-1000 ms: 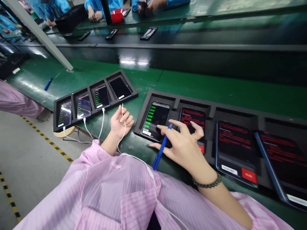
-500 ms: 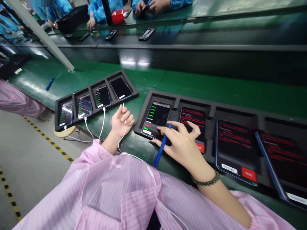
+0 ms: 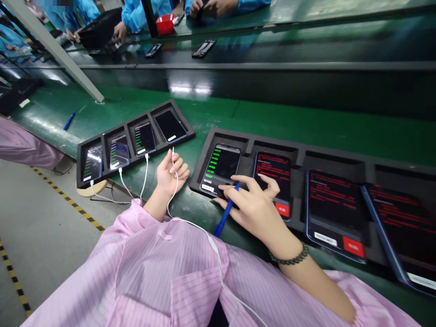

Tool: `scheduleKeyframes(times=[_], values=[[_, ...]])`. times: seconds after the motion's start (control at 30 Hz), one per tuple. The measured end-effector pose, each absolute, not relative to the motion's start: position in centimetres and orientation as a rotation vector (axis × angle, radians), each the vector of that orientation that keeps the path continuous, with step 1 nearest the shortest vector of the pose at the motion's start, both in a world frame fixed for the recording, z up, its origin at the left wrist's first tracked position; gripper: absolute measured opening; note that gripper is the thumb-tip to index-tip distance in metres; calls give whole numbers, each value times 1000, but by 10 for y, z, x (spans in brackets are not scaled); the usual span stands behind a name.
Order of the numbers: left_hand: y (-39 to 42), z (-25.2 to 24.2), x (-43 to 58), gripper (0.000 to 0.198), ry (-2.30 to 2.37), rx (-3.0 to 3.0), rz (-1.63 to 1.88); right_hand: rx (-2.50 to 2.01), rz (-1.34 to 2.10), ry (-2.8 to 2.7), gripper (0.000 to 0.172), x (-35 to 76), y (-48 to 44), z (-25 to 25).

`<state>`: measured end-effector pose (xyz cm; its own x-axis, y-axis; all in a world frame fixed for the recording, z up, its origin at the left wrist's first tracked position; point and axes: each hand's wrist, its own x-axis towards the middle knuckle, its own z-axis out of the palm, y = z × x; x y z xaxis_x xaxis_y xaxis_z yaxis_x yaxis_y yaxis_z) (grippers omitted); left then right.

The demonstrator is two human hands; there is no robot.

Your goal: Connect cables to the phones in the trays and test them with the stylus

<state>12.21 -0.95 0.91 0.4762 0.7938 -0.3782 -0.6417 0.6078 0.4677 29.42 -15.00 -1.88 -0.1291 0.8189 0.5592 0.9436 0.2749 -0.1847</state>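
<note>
My left hand [image 3: 170, 175] is closed on a white earphone cable [image 3: 176, 181], its plug pointing up past the fingertips. Between the fingers of my right hand [image 3: 254, 200] sits a blue pen [image 3: 226, 213]. That hand hovers over, or touches, the lower part of a smartphone [image 3: 223, 163] showing green text lines; I cannot tell which. This phone lies in the left compartment of a dark foam tray [image 3: 311, 156]. Farther right in the tray are a phone with red text [image 3: 272, 168], partly behind my fingers, another red-text phone [image 3: 335, 209], and a tilted phone [image 3: 402, 227].
A second foam tray [image 3: 192, 135] on the left holds several phones, three with white cables [image 3: 146, 175] plugged in. Another blue pen [image 3: 69, 121] lies on the green bench [image 3: 218, 111]. A slanted post [image 3: 68, 59] stands beyond. Co-workers in blue sleeves [image 3: 136, 16] work across a ledge.
The text on the left phone has scrolled and now shows more green lines. My right hand and its pen have shifted slightly down and left. Across the bench, a co-worker's hand has moved left.
</note>
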Motion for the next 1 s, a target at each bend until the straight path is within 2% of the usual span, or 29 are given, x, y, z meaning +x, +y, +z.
scheduleKeyframes(times=[0.27,1.0], values=[[-9,7,122,57,600,274,899,-1692,-304,-1963,14,293,-149,-18],[-9,5,121,61,562,282,896,-1662,-347,-1950,17,290,-151,-14]])
